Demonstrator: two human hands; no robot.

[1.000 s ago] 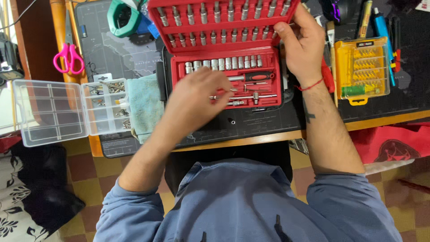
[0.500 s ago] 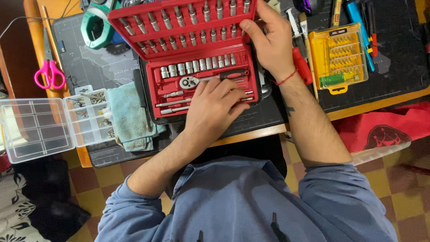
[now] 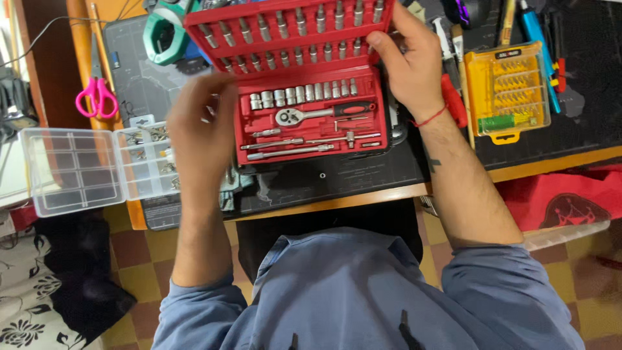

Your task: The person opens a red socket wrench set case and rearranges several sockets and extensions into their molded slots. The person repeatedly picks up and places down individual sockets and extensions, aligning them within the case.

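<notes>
A: Holding the lid — right hand [image 3: 408, 61] grips the right edge of the red socket set case [image 3: 311, 120], thumb on the inside face of the raised lid and the fingers wrapped behind, probably so the lid doesn't drop shut while the tray is open.

B: Case location?

A: Centre of the dark work mat [image 3: 337, 178] on the bench, tray flat, lid tilted up and away. Ratchet handle [image 3: 321, 113] sits in its slot mid-tray, a row of sockets above it, extension bars [image 3: 291, 152] below.

B: Left hand?

A: Left hand [image 3: 197, 126] hangs just off the case's left edge, back of the hand to the camera, blurred. Fingers look loosely curled, but can't tell whether they pinch anything small. Not touching the tray as far as I can see.

B: Around it?

A: Clear compartment box [image 3: 78, 168] lies open at left, overhanging the bench edge, lid folded out flat, small parts in the half nearer the case. Pink scissors [image 3: 97, 97] behind it. Green tape dispenser [image 3: 165, 35] at the lid's left corner. Yellow bit case [image 3: 508, 87] right of the wrist, well apart from the red case. Red-handled screwdriver [image 3: 453, 97] lies just beside the right wrist.

B: Enough.
</notes>
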